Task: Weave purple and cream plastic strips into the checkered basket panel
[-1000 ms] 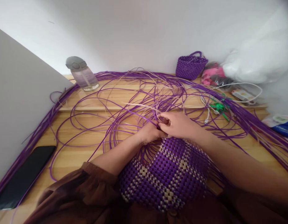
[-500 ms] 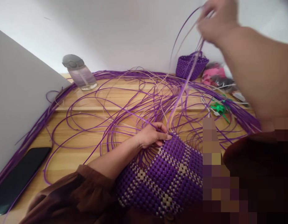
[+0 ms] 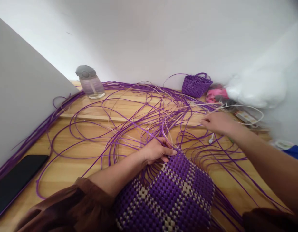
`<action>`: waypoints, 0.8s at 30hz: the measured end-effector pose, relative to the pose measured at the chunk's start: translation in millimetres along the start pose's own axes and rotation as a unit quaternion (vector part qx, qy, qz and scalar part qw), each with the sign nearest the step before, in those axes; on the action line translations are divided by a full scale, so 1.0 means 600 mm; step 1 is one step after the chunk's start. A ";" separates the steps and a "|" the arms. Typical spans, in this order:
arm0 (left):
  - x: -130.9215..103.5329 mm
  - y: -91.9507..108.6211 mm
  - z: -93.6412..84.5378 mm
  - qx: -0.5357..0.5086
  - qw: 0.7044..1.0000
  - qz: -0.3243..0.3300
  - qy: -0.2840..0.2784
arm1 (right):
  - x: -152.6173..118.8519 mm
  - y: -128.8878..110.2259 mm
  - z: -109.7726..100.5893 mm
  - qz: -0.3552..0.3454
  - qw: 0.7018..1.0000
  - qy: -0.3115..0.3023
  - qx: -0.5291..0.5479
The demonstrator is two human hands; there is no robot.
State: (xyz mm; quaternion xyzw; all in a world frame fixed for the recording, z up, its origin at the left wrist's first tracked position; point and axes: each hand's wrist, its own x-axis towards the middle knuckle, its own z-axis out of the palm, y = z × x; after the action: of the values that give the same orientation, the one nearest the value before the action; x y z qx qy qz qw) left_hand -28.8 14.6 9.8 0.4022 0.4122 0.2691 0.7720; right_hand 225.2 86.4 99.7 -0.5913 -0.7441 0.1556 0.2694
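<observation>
In the head view, a woven purple and cream piece (image 3: 174,190) lies in front of me, with loose plastic strands (image 3: 139,116) fanning out from its edges. My left hand (image 3: 157,150) pinches its top corner between thumb and fingers, right where several strands come out. To the right, low over the tabletop and apart from the weave, is my right hand (image 3: 216,123). Its fingers are curled together beside a white strand, and whatever they may hold is hidden. A bit of green (image 3: 230,139) peeks out just below that wrist.
A clear bottle (image 3: 92,84) with a grey lid stands at the back left, and a black phone (image 3: 20,180) lies at the near left. Along the wall are a small purple woven basket (image 3: 196,85), a pink bundle (image 3: 216,94) and a white plastic bag (image 3: 257,88).
My right hand has come down from high at the upper right to near the tabletop. The strands it was pulling up have dropped. My left hand keeps its pinch on the corner.
</observation>
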 end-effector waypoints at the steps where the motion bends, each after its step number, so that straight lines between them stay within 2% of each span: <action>1: 0.000 -0.001 0.000 0.002 1.000 0.008 0.003 | -0.026 -0.020 0.019 -0.002 1.000 -0.026 -0.014; 4: -0.003 -0.003 0.000 0.009 0.999 0.040 0.001 | -0.093 -0.090 0.085 -0.032 0.987 -0.137 -0.078; 6: -0.007 -0.002 0.001 0.012 0.998 0.059 0.000 | -0.116 -0.128 0.123 -0.038 0.988 -0.119 -0.090; 8: -0.010 0.001 0.002 0.020 0.998 0.065 0.003 | -0.123 -0.148 0.145 -0.019 0.992 -0.089 -0.082; 10: -0.011 0.004 0.004 0.019 0.998 0.058 -0.001 | -0.121 -0.146 0.150 0.008 0.997 -0.069 -0.033; 13: -0.012 0.006 0.006 -0.004 0.999 0.036 0.003 | -0.118 -0.113 0.142 0.060 0.995 -0.056 0.056; 18: -0.010 0.001 0.003 -0.006 0.998 0.058 0.007 | -0.123 -0.056 0.156 0.154 0.971 -0.085 0.164; 21: -0.008 -0.001 -0.001 0.014 0.996 0.084 -0.005 | -0.128 -0.053 0.168 0.169 0.960 -0.089 0.207; 24: -0.008 0.001 -0.002 0.015 0.998 0.069 0.000 | -0.135 -0.063 0.166 0.148 0.960 -0.058 0.232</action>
State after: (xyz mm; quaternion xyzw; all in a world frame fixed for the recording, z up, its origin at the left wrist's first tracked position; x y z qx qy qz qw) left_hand -32.2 11.5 11.9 0.4414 0.3871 0.3153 0.7456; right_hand 149.5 7.4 22.6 -0.6058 -0.6064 0.3959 0.3295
